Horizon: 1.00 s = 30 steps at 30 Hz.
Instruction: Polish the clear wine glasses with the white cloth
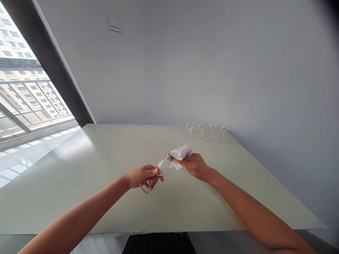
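A wine glass [164,164] is tilted over the middle of the table, well in from its near edge — left hand [147,176] pinching its stem, right hand [195,165] closed on a white cloth [181,152] at its bowl. The table [113,148] spreads widest leftward; four glasses [211,129] line its far right edge. Its pale top shines near the window [29,84], against grey walls [212,63].

The cloth [181,152] and left hand [143,175] hide parts of the held glass [165,164].
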{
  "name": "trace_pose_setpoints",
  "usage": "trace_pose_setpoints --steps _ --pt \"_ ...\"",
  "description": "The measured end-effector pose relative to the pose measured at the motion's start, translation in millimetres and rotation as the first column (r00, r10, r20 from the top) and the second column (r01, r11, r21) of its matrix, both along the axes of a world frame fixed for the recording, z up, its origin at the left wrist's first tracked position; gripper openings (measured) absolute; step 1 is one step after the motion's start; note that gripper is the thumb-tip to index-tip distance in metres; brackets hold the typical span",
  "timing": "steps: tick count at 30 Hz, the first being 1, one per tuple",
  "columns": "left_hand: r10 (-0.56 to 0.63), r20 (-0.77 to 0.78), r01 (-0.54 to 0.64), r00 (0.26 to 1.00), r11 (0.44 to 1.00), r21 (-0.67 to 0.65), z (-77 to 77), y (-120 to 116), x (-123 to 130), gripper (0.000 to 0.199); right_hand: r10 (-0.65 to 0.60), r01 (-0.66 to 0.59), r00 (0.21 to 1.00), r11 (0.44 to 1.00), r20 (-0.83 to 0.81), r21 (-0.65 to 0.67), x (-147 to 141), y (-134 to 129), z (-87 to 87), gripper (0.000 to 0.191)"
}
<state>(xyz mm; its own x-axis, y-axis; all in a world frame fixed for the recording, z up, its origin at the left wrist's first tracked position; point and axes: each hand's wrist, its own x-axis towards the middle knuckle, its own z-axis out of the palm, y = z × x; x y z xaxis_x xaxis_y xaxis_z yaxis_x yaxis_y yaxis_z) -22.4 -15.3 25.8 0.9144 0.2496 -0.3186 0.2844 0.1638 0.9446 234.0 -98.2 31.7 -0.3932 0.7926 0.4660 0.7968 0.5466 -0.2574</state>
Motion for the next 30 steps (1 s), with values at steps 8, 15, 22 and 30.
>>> trace_pose_setpoints --steps 8,15,22,30 --pt "0.342 0.029 -0.342 0.939 0.939 -0.027 -8.2 -0.3 12.6 0.028 -0.055 0.072 0.989 0.99 -0.135 0.123 -5.8 -19.9 -11.1 0.055" --pt "0.417 -0.039 -0.226 0.908 0.567 0.792 -13.9 -19.5 29.2 0.015 0.098 -0.109 0.98 0.992 0.171 0.057 -40.7 -14.1 -6.7 0.051" --pt "0.224 0.206 -0.152 0.953 -0.236 0.96 11.4 -8.7 24.6 0.021 -0.108 0.096 0.986 0.991 0.13 0.093 -47.8 -4.4 26.1 0.037" --pt "0.148 0.262 -0.213 0.954 -0.283 0.935 7.4 14.0 34.5 0.024 -0.208 0.03 0.859 0.933 -0.468 -0.359 -22.4 36.7 51.3 0.036"
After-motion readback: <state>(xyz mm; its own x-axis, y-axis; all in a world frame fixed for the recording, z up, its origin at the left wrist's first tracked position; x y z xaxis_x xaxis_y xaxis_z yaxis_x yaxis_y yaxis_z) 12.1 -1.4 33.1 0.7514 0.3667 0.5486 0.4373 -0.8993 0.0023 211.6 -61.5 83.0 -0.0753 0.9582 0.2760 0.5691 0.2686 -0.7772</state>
